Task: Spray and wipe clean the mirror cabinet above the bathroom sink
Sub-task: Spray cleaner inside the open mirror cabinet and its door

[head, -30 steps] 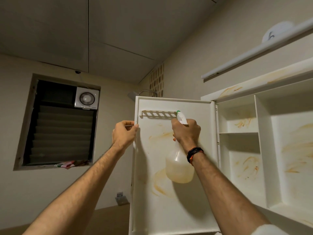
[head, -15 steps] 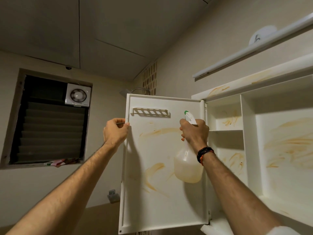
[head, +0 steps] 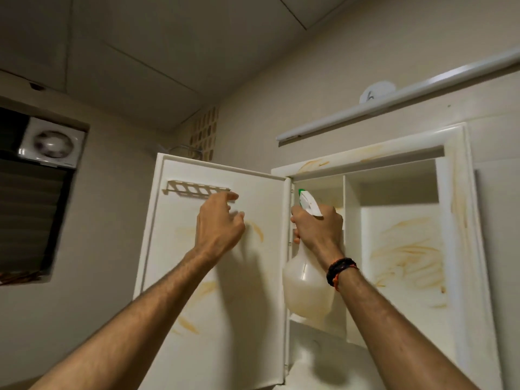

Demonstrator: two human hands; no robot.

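Note:
The white mirror cabinet [head: 458, 192] hangs open, its shelves streaked with orange-brown stains. Its door [head: 247, 319] swings out to the left, inner face toward me, also stained, with a small slotted rack [head: 185, 187] near the top. My right hand [head: 318, 226] grips the neck of a translucent spray bottle [head: 306, 288] with a white and green nozzle, held up at the hinge side of the door. My left hand [head: 219, 220] is raised in front of the door's upper part, fingers loosely spread and holding nothing.
A long white light fitting [head: 394, 102] runs above the cabinet. At the left wall, a dark louvred window [head: 28, 215] carries a white exhaust fan [head: 52, 142]. A shower head [head: 188, 149] shows behind the door's top edge.
My left hand has let go of the door's outer edge and moved right, in front of the door. The spray bottle has shifted right toward the hinge, and the view has turned toward the cabinet.

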